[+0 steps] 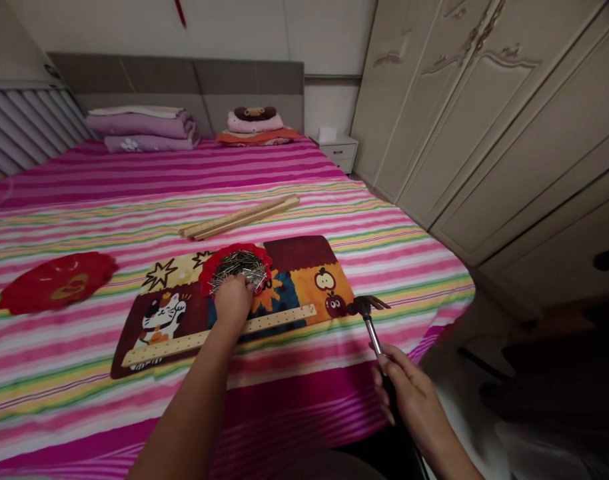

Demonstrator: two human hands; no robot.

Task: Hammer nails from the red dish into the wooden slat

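My left hand reaches into a red scalloped dish heaped with nails. Its fingers are curled down at the nails, and their tips are hidden. In my right hand is a claw hammer, gripped by its dark handle with the head near the mat's right edge. Between me and the dish lies a pale wooden strip dotted with small marks or holes; my left forearm crosses over it. Dish and strip both rest on a patterned mat with a cat and apples.
Several wooden strips lie together beyond the mat on the striped bedspread. A red plate sits at left. Folded bedding is stacked by the headboard. Wardrobe doors and a nightstand stand right of the bed.
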